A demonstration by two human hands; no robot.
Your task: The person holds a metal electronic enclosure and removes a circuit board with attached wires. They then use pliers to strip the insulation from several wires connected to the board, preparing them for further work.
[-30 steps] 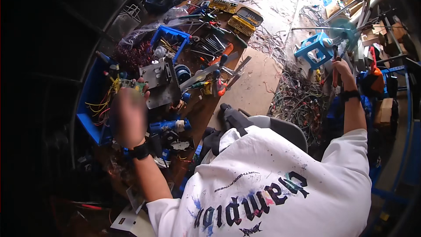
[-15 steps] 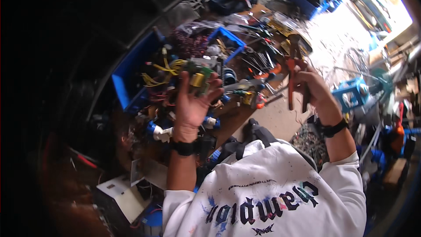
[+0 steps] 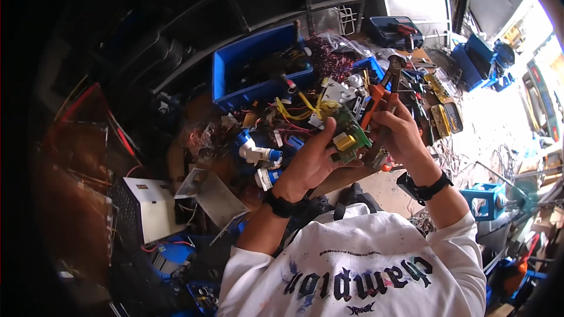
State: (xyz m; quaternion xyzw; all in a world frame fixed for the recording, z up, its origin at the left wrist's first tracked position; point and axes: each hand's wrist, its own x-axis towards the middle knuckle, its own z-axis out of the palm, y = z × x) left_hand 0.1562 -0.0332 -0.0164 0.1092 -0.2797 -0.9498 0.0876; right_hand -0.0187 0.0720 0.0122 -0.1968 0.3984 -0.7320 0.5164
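My left hand [image 3: 308, 164] is closed on a green circuit board [image 3: 348, 126] that carries a yellow block-shaped component. In my right hand [image 3: 402, 138] is a pair of pliers [image 3: 378, 98] with orange handles, its rusty dark head pointing up and away from me. The board and the pliers are close together over the cluttered workbench; whether they touch I cannot tell. Yellow wires [image 3: 294, 111] lie just beyond the board. Left of my left hand are white and blue plug connectors [image 3: 255, 149].
A large blue bin [image 3: 232, 73] stands behind the clutter. Reddish wire scraps [image 3: 329, 58] lie beside it. An opened pale metal case [image 3: 150, 208] sits at the lower left, and a light-blue stand [image 3: 484, 199] at the right. A dark blue tray [image 3: 396, 32] is at the back.
My view has swung left. My left hand has turned and closed further around the circuit board, bringing it right, near the pliers. The right hand keeps the pliers, now tilted.
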